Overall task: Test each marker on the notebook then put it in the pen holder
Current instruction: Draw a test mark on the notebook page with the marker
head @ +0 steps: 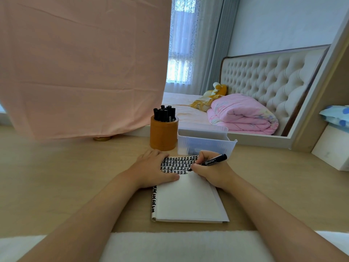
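The left hand (151,170) lies flat on the upper left of the open notebook (188,201), its fingers straight and pressing the page down. The right hand (212,173) grasps a black marker (214,160) in a writing hold, with the fingers curled round the barrel. The marker's tip is down at the paper and its back end tilts up and to the right. The tip sits at the right end of the lowest row of black marks (177,164), which fill the top of the page in close rows. The rest of the page is blank white. The notebook lies on the pale wooden surface (75,186), its spine to the left. Just beyond the left hand stands a round brown holder (164,136), upright and apart from the notebook, with a bunch of black markers (165,114) standing in it. Just beside the holder on its right is a clear plastic bin (206,143). Something dark shows through the bin's front wall, but I cannot tell what it is. A pink cloth (85,63) hangs behind on the left, down to the surface. Farther back on the right is a bed (181,108) with a tufted headboard (264,78). A rolled pink quilt (243,114) and a yellow plush toy (217,89) lie on the bed. A strip of white fabric (179,245) lies along the near edge, between the forearms.
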Tool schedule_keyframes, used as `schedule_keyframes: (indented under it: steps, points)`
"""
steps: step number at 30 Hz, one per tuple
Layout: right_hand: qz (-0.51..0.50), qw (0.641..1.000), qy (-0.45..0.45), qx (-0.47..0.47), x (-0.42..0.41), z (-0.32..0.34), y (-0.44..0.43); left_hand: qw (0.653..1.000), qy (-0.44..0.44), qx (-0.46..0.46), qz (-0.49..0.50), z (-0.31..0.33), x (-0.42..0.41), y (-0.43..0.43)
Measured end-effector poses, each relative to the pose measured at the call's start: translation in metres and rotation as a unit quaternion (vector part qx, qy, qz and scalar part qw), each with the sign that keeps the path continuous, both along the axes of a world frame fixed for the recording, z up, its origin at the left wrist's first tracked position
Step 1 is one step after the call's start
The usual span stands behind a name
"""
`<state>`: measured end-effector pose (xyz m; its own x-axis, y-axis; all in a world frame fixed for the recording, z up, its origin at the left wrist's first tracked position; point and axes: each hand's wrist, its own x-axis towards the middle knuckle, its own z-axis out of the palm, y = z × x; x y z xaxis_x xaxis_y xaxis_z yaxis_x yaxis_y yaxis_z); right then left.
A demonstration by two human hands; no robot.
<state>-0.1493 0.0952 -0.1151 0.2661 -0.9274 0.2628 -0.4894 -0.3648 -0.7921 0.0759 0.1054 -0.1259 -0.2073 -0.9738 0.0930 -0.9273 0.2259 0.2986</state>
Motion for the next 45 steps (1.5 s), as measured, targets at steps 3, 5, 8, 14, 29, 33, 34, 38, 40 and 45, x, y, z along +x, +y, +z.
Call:
schedule_keyframes:
  steps: [3,5,8,14,29,33,34,38,40,45]
  points:
    - [0.005,1.0,0.0,-0.004,0.0007,-0.0007,-0.0006,1.0,-0.003,0.0,-0.001,0.0003,-0.0002,0.0004]
    - [0.01,1.0,0.005,-0.009,0.0011,-0.0008,-0.0011,1.0,-0.001,0.001,0.0,0.0006,-0.0003,0.0012]
    - [0.024,0.999,0.018,-0.022,0.0025,-0.0004,-0.0009,1.0,-0.003,-0.002,0.0,0.0012,-0.0006,0.0018]
    - [0.019,0.999,0.023,-0.039,0.0016,-0.0043,-0.0025,1.0,-0.004,0.0,0.0,0.0023,-0.0017,0.0024]
    - [0.019,0.999,0.011,-0.029,0.0008,-0.0044,-0.0016,1.0,-0.006,0.005,0.0,0.0036,-0.0014,0.0037]
    - [0.013,1.0,0.002,-0.027,-0.0005,-0.0054,-0.0029,1.0,-0.01,0.005,0.001,0.004,-0.0027,0.0045]
    - [0.015,1.0,0.002,-0.024,-0.0007,-0.0052,-0.0029,1.0,-0.01,0.004,0.002,0.004,-0.0026,0.0045]
    - [0.039,0.999,0.018,-0.019,-0.0004,-0.0038,-0.0021,1.0,-0.01,0.004,0.0,0.0034,-0.0019,0.0043]
    - [0.048,0.999,0.015,-0.012,-0.0021,-0.0035,-0.0022,1.0,-0.008,0.004,-0.001,0.003,-0.0018,0.0044]
    - [0.048,0.999,0.009,-0.005,-0.0013,-0.0022,-0.0007,1.0,-0.006,0.004,0.001,0.003,-0.0012,0.004]
